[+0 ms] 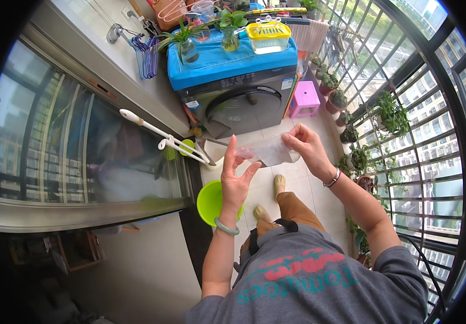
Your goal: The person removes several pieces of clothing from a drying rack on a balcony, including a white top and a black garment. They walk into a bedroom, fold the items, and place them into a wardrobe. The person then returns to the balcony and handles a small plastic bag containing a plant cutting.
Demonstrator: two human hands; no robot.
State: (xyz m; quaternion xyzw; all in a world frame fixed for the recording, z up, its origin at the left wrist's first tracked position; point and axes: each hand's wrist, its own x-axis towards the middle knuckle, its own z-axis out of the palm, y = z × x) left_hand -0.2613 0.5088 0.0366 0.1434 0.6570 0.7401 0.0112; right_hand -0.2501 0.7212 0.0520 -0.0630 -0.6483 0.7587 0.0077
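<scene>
1. On the far left is a big glass sliding door [82, 146]. It shines, and buildings show in it.
2. A white mop handle [157, 132] leans on the door frame, next to a small green clip.
3. A bunch of purple hangers [145, 54] hangs on the wall above.
4. A green plastic basin [210, 202] sits on the tiled floor, just under the left hand.
5. The left hand [235, 181] is up, with a green bangle on the wrist. Its fingers are spread wide and straight, and its fingertips touch the left edge of a thin clear plastic bag [269, 153].
6. The bag is stretched in the air between the two hands, in front of the person and above the floor.
7. Behind it stands a washing machine [238, 97] with a blue cover. Small plants in jars and a yellow box sit on top.
8. The right hand [307, 148] pinches the right edge of the bag with bent fingers. It has a thin bracelet on the wrist.
9. A pink stool [304, 99] stands beside the washer.
10. Potted plants [351, 135] line the black window bars on the right.
</scene>
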